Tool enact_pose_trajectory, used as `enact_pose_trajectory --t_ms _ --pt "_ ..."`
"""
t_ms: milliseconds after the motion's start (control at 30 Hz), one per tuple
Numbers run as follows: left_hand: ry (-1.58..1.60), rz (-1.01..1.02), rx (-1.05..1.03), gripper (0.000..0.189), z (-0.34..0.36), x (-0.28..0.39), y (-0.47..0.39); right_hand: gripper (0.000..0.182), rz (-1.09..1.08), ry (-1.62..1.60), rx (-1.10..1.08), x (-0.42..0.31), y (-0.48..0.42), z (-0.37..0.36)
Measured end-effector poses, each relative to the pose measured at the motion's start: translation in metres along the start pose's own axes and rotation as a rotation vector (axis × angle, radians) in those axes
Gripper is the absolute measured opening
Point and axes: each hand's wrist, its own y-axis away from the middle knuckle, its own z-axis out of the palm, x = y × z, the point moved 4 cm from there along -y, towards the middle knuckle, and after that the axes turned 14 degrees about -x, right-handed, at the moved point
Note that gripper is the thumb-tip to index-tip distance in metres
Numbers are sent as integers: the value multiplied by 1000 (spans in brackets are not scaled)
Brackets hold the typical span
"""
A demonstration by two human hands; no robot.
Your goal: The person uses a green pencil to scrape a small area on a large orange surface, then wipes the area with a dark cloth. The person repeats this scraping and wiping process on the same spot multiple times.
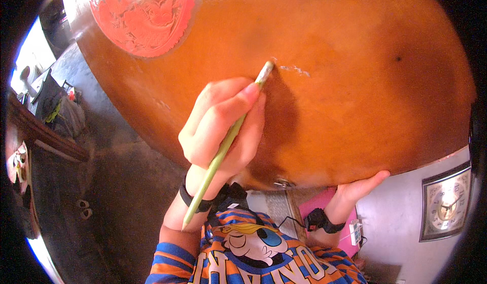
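A large orange-brown board point(342, 101) with a curved edge fills most of the view. My left hand point(224, 128) grips a slim pale green pencil-like stick point(217, 160); its whitish upper end meets or hovers just over the board, and its tapered end points back along the forearm. Beside that upper end run thin, broken whitish marks point(295, 70). At the board's near edge rests my right hand point(359, 189), with one digit extended along the rim and the other fingers hidden. A red relief-carved medallion point(142, 17) lies on the board at the upper left.
A small metal fitting point(283, 184) sits at the board's near edge. Dark floor point(114, 192) shows at left, with a pair of small pale items point(84, 209). A dark wooden beam point(49, 135) stands far left. At right are a framed clock point(446, 204) and a power strip point(355, 232).
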Motion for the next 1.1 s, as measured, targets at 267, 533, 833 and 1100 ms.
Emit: enact_pose_trajectory --t_ms 267,533,833,1100 --pt "-37 -4 -21 21 -2 3 -2 79 -2 -28 -23 3 0 -7" --pt "-26 -16 -19 20 -4 3 -2 77 -9 -22 7 1 4 -6" --pt "-2 -7 -15 19 -5 5 -2 79 -13 -11 1 -2 6 -7" --pt "-18 -31 -73 18 -6 9 1 79 -4 -16 36 -6 8 0"
